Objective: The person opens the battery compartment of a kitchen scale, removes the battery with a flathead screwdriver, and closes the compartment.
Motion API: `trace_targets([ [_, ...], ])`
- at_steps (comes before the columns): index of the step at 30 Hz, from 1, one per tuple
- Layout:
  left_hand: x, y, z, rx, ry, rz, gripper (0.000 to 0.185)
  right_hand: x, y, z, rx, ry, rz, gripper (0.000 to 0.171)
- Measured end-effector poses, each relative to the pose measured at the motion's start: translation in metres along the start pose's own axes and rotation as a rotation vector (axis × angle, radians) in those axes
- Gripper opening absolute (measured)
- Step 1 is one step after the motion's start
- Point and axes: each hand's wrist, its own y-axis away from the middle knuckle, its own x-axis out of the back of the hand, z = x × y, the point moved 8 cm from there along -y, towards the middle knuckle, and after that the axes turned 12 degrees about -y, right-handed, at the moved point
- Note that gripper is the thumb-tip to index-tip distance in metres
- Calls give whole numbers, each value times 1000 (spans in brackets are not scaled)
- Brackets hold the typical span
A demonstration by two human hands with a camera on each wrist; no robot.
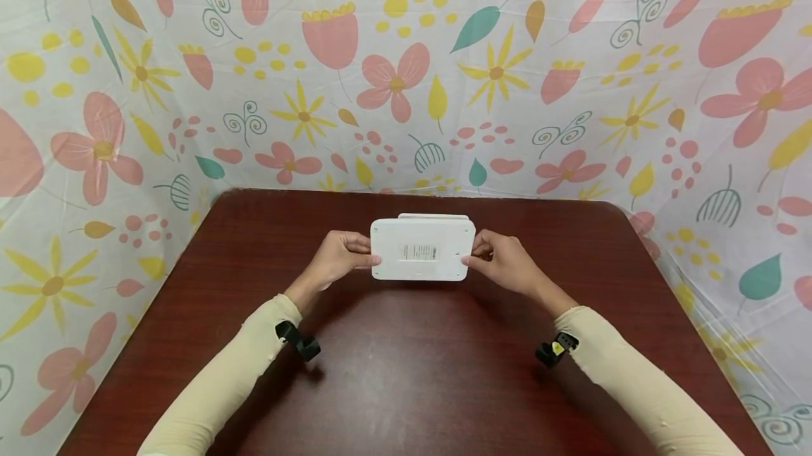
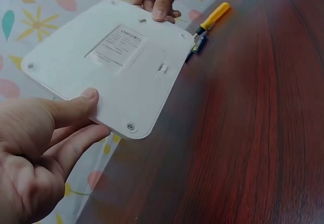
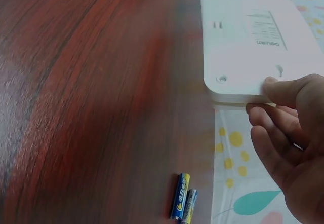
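A white, flat, calculator-like device (image 1: 421, 237) is held up over the table, its back toward me. That back shows a printed label (image 2: 115, 49), a small latch and recessed screws near the corners. My left hand (image 1: 339, 256) pinches one short side, thumb on the back and fingers underneath. At the opposite short side my right hand (image 1: 507, 262) pinches it likewise, thumb flat near a corner screw. The device's front is hidden in every view. Two blue-and-yellow batteries (image 3: 180, 196) lie on the table. A screwdriver with a yellow handle (image 2: 215, 16) lies near them.
The dark red-brown wooden table (image 1: 393, 371) has rounded far corners. A white cloth with printed flowers (image 1: 393, 82) hangs behind it and along both sides. Black wrist cameras are strapped over the cream sleeves (image 1: 222, 378).
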Motion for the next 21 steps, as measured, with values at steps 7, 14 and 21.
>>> trace_targets([
  [7, 7, 1, 7, -76, -163, 40, 19, -2, -1, -5, 80, 24, -10, 22],
  [14, 6, 0, 9, -145, -294, 37, 16, -3, 3, -8, 157, 82, -48, 27],
  [21, -1, 1, 14, -241, -384, -13, 17, -6, 8, -11, 278, 293, -53, 35],
])
